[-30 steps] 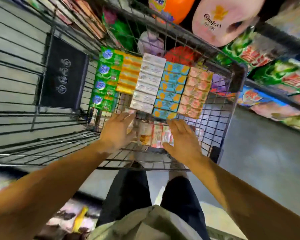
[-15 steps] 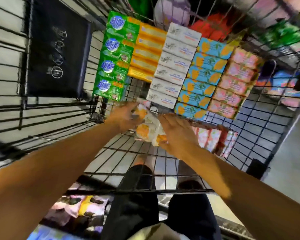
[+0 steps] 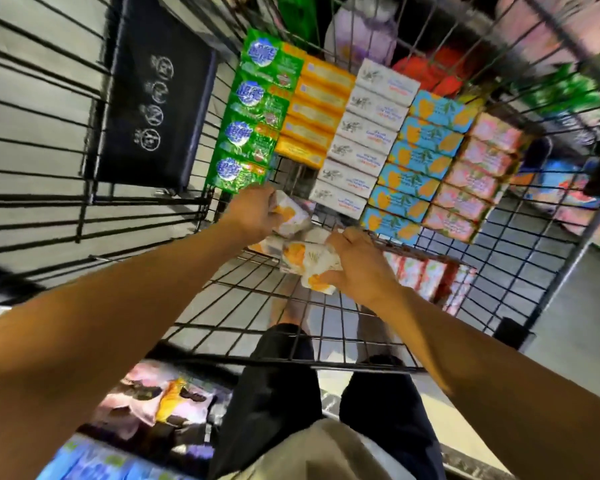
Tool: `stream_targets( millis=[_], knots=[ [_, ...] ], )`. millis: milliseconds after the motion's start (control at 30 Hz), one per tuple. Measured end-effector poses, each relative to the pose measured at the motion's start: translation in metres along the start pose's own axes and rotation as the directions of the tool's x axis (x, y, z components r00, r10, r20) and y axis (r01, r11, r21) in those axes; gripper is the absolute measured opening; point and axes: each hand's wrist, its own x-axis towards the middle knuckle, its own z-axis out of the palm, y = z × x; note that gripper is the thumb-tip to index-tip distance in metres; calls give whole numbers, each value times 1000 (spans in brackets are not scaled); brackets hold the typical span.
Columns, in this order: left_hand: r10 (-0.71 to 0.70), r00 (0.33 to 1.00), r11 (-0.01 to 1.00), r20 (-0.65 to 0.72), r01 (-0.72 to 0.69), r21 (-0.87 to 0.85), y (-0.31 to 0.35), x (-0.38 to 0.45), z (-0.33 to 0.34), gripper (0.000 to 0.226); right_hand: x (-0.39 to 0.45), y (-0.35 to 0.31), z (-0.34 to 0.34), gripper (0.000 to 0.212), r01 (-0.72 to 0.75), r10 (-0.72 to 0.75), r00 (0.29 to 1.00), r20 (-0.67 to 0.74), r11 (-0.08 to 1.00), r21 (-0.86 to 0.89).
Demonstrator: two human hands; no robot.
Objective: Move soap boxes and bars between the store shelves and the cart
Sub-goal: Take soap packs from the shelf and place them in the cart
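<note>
1. White-and-orange wrapped soap bars (image 3: 307, 261) sit at frame centre, above the wire cart (image 3: 326, 313) floor.
2. Left hand (image 3: 253, 213) curls round one bar (image 3: 291, 216).
3. Right hand (image 3: 361, 268) grips the lower bars.
4. Green (image 3: 253, 126), orange (image 3: 316, 109), white (image 3: 364, 140), blue (image 3: 416, 164) and pink boxes (image 3: 475, 178) lie in rows beyond, toward the upper right.

inside the wire cart (image 3: 520, 216), the left hand (image 3: 253, 216) grips a white-and-orange soap bar (image 3: 291, 216) while the right hand (image 3: 361, 268) grips another wrapped soap bar (image 3: 305, 261), near rows of green soap packs (image 3: 253, 133), white soap boxes (image 3: 364, 136), blue soap boxes (image 3: 416, 161).
</note>
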Motion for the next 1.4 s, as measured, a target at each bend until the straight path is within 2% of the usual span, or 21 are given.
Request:
stream_targets(
  millis=[100, 200, 300, 367, 467, 567, 633, 700, 733, 767, 867, 933, 1067, 1233, 1400],
  knots=[
    [-84, 987, 993, -140, 72, -92, 5, -24, -31, 36, -21, -5, -18, 56, -31, 47, 995, -84, 982, 186],
    [-154, 972, 962, -178, 107, -249, 21, -56, -51, 32, -48, -15, -45, 56, -39, 90, 982, -166, 957, 287],
    [-193, 965, 812, -176, 57, -581, 43, -90, -62, 27, -78, -23, -76, 48, -94, 222, 946, -236, 886, 455],
    [-194, 962, 699, -190, 0, -716, 61, -114, -68, 15, -100, -26, -94, 49, -86, 307, 908, -283, 801, 592],
    [-139, 962, 582, -234, -113, -806, 97, -147, -80, 8, -144, -31, -118, 51, 20, 386, 866, -319, 610, 792],
    [-58, 964, 481, -258, -200, -854, 135, -175, -84, 17, -184, -28, -123, 52, 126, 448, 823, -349, 455, 882],
    [22, 970, 453, -242, -226, -862, 160, -189, -82, 14, -208, -22, -120, 46, 182, 501, 771, -394, 419, 889],
    [66, 970, 447, -234, -238, -862, 184, -200, -77, 21, -229, -12, -115, 24, 247, 554, 720, -418, 359, 900],
    [103, 967, 463, -231, -253, -850, 195, -205, -74, 16, -243, -8, -113, 16, 285, 580, 687, -438, 339, 896],
    [141, 963, 479, -229, -268, -836, 208, -209, -68, 7, -255, -2, -110, 12, 309, 612, 653, -447, 323, 895],
    [227, 949, 513, -220, -309, -801, 250, -224, -44, 12, -295, 17, -99, 5, 416, 680, 575, -455, 235, 878],
    [290, 935, 537, -205, -336, -774, 280, -236, -23, 16, -322, 39, -90, 5, 459, 724, 527, -446, 199, 866],
    [419, 892, 582, -171, -408, -703, 347, -264, 31, 12, -390, 88, -75, 10, 579, 765, 447, -464, 149, 802],
    [496, 846, 547, -195, -479, -686, 435, -315, 119, 17, -488, 160, -51, 8, 732, 828, 320, -461, 93, 675],
    [565, 788, 531, -246, -574, -623, 524, -366, 199, 15, -587, 231, -37, 3, 814, 867, 159, -473, 156, 560]
  ],
)
